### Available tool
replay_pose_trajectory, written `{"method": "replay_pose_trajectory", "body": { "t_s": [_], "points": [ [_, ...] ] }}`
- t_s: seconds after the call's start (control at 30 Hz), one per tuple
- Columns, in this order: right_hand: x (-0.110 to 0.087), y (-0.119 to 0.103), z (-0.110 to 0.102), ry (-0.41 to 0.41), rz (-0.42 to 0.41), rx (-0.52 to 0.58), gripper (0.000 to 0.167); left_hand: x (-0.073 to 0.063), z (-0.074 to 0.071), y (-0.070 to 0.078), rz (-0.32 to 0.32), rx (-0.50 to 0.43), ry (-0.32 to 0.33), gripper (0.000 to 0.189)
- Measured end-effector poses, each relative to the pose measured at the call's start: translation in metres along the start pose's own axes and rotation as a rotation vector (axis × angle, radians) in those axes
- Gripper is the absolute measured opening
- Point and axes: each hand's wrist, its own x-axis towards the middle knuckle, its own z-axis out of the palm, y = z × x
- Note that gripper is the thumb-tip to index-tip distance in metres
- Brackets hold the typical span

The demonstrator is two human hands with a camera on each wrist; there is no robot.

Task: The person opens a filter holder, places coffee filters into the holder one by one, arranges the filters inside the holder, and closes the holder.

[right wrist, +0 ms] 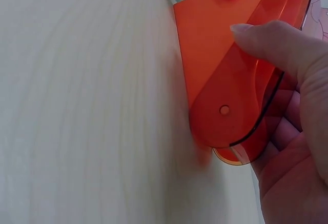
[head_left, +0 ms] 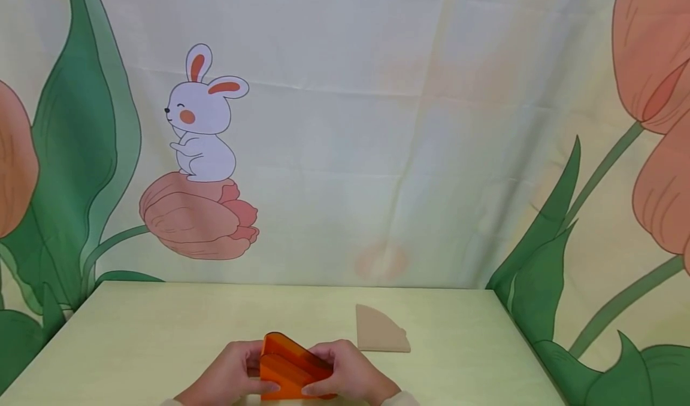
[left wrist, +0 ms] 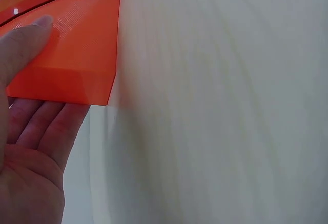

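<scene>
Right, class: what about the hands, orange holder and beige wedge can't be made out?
Left wrist view: fingertips of the left hand, bar the thumb, behind the orange holder.
Right wrist view: right hand, partly cut off by the right edge.
Head view: underside of the beige wedge, hidden by the table.

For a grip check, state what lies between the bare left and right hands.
In the head view, an orange translucent plastic container lies between the left hand and right hand, both gripping it.

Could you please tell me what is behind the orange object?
The left grip and right grip have fingers behind the orange object; farther back, the table and a tan wedge show. Parts of those fingers and the table directly behind are covered.
</scene>
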Motion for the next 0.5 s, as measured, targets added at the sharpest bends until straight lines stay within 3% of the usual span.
{"method": "replay_pose_trajectory", "body": {
  "t_s": [0.23,0.37,0.5],
  "points": [
    [0.004,-0.006,0.0,-0.021,-0.033,-0.039,0.04,-0.001,-0.002,0.002,-0.015,-0.005,-0.006,0.057],
    [0.009,-0.025,0.002,-0.014,-0.115,-0.051,0.052,-0.001,-0.004,0.002,-0.021,0.02,-0.001,0.057],
    [0.014,-0.051,0.005,0.039,-0.213,-0.093,0.054,-0.001,-0.006,0.001,-0.022,0.052,0.004,0.056]
  ]
}}
